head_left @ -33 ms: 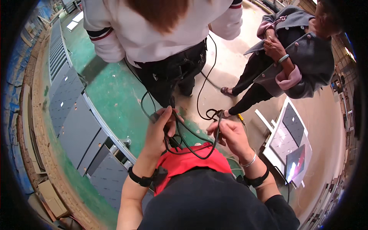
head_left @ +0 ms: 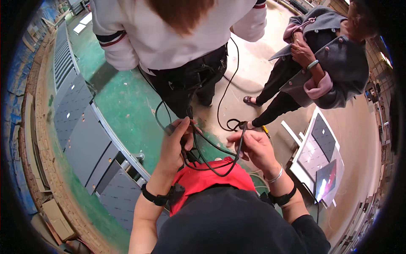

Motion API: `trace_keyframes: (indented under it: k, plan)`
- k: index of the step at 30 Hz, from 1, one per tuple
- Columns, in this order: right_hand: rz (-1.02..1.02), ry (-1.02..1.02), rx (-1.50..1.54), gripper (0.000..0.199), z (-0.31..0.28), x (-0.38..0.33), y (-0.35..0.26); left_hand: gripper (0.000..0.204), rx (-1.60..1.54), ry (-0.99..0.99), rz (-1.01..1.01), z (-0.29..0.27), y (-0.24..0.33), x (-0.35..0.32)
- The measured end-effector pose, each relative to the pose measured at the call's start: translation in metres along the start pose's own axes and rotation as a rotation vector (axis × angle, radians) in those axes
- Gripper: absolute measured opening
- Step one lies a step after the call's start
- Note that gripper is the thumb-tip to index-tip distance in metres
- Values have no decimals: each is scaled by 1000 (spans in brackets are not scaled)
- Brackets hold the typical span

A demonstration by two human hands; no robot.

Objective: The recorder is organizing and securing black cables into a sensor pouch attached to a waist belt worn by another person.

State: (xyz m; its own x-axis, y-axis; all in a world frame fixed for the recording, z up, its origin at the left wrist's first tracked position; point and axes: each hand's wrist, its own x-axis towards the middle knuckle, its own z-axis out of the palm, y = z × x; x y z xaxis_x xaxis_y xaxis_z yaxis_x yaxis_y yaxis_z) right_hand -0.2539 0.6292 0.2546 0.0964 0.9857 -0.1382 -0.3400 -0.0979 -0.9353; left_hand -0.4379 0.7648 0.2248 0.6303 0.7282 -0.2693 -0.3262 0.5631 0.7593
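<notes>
A black cable (head_left: pixel 221 175) hangs in loose loops between my two hands, just in front of the red cloth (head_left: pixel 215 174) at my waist. My left hand (head_left: pixel 176 139) is closed round a gathered bunch of it, thumb on top. Further right, my right hand (head_left: pixel 256 149) pinches one side of the loop between thumb and fingers. Its fingertips are partly hidden by the cable. Other strands run away toward the person in the white top.
Facing me stands a person in a white top (head_left: pixel 182 46). Another person in a grey coat (head_left: pixel 338 55) stands at the far right, hands together. Grey panels (head_left: pixel 86 131) lie along the left, and framed panels (head_left: pixel 304 158) at the right. Cable trails over the floor (head_left: pixel 127 99).
The cable loop has shifted slightly between my hands, and my right fingers have moved a little left. My left hand stays in place.
</notes>
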Motion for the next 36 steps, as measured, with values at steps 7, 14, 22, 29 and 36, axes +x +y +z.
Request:
trace_keyframes:
  k: [7, 14, 22, 29, 36]
  plan:
    - [-520, -149, -706, 41, 12, 4, -7, 15, -214, 209, -116, 10, 0, 23]
    - [-515, -90, -1065, 43, 22, 17, -2, 14, -290, 65, -190, 42, -16, 24]
    - [-428, -35, -986, 15, 0, -2, 4, 21, -61, 47, -251, 15, 6, 29]
    - [-353, -38, -649, 15, -16, -8, -18, 15, 127, -53, 24, -7, -9, 15]
    - [-76, 233, -174, 24, -10, 1, -12, 24, 216, -259, 20, -20, -11, 18]
